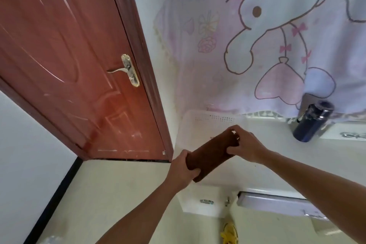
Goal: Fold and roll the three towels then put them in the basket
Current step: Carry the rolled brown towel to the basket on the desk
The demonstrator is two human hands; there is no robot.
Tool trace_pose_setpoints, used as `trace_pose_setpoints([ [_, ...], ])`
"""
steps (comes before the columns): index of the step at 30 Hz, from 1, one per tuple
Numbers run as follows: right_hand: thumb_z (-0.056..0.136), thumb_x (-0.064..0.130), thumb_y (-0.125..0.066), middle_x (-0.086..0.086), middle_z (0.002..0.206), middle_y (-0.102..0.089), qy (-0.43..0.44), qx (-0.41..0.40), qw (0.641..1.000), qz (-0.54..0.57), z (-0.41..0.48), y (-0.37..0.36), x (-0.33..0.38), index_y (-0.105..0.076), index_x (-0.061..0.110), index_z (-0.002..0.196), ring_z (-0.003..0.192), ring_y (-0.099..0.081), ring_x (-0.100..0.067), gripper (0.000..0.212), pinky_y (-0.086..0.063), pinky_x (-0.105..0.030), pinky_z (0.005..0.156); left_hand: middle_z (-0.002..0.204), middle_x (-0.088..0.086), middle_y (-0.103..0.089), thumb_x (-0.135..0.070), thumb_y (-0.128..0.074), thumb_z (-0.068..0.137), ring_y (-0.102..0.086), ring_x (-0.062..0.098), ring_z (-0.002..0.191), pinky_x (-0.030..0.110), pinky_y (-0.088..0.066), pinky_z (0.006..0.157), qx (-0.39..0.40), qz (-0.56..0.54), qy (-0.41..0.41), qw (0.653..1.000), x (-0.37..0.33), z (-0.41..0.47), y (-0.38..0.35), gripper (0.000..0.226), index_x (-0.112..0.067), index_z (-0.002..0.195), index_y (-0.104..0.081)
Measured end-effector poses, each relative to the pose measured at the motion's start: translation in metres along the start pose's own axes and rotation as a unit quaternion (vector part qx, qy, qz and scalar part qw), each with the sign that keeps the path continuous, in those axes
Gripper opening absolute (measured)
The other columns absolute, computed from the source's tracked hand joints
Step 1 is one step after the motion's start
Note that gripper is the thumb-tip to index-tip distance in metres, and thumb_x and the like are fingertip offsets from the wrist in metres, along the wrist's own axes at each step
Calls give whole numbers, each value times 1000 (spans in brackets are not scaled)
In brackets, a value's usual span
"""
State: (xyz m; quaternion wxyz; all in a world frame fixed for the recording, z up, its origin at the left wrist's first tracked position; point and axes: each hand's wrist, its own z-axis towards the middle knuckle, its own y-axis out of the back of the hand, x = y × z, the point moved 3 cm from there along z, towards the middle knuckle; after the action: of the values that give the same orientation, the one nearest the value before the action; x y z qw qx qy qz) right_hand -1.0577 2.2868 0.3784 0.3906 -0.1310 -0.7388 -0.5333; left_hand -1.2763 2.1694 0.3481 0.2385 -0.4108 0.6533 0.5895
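Head view: tight brown towel roll (211, 153)

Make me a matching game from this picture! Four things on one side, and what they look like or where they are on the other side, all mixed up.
Things:
1. rolled towel
2. basket
3. bottle
4. door

Clues:
A. dark blue, on the right
B. gripped by the left hand and the right hand
C. has a gold handle
D. white, with little holes

Pairs: 1-B, 2-D, 3-A, 4-C
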Motion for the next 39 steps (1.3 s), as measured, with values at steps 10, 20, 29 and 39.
trace_pose_setpoints([
  [10,77,27,-70,4,90,-64,-18,64,997,-29,189,3,-27,-51,30,123,77,-61,-16,51,-51,-30,66,109,4,-61,-25,-77,73,-62,20,90,17,-49,70,-70,-122,179,974,-5,121,-23,59,-22,119,-42],
  [20,84,16,-62,-8,118,-64,1,172,972,-162,267,-74,-33,-48,24,135,95,-62,-25,54,-50,-31,75,100,2,-60,-47,-69,73,-61,25,86,33,-46,68,89,170,230,954,33,179,-24,63,-20,117,-33],
  [29,87,11,-55,-7,108,-64,-54,199,934,-291,273,-123,-37,-48,21,129,91,-61,-25,44,-51,-34,70,106,5,-49,-30,-61,88,-57,23,85,31,-41,65,107,357,58,926,42,189,-24,47,-18,126,-37],
  [39,96,22,-51,0,114,-54,95,103,937,-320,261,-102,-20,-58,25,122,105,-53,-20,28,-51,-33,79,138,13,-39,-54,-20,97,-40,32,122,47,-32,103,258,362,-84,892,62,168,-33,55,-19,132,-44],
])
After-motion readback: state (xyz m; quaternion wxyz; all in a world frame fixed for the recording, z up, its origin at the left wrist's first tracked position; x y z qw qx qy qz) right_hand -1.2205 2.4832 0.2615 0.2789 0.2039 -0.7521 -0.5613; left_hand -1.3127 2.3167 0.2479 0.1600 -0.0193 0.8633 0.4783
